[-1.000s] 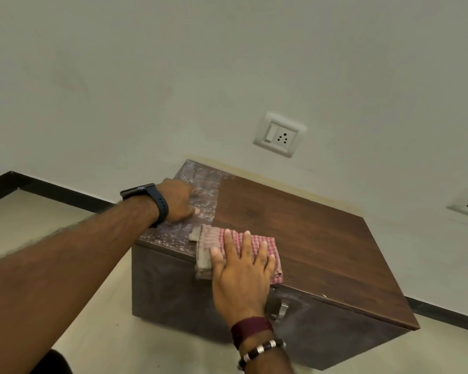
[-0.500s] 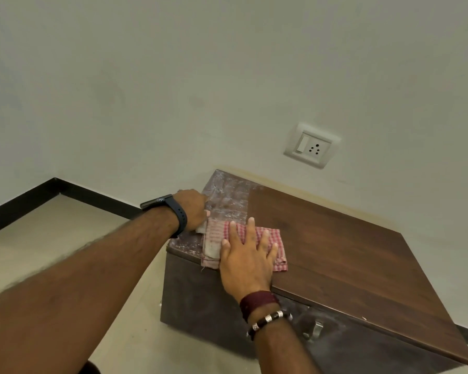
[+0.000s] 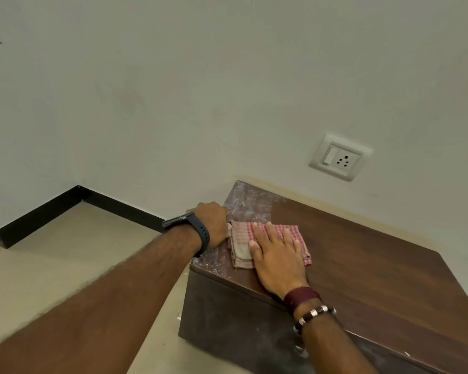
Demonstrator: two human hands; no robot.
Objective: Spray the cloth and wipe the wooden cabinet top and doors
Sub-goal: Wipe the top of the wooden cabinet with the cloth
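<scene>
Item: wooden cabinet [image 3: 362, 265], lower right of frame, sitting against wall; left strip of top looking dusty/whitish, rest dark brown.
Item: red-check cloth [image 3: 268, 240], folded, lying on cabinet top nr its left end, at the dusty/clean boundary.
Right hand [image 3: 277, 255]: pressing flat on cloth w/ fingers [image 3: 272, 233] straight & spread, not curling round it; bracelets showing at wrist.
Left hand [image 3: 214, 225]: resting at cabinet's left edge just beside cloth; fingers hiding behind hand, grip state – cannot tell. Watch [image 3: 189, 225] sitting on wrist.
Wall socket [image 3: 339, 157]: showing upper right of cabinet.
</scene>
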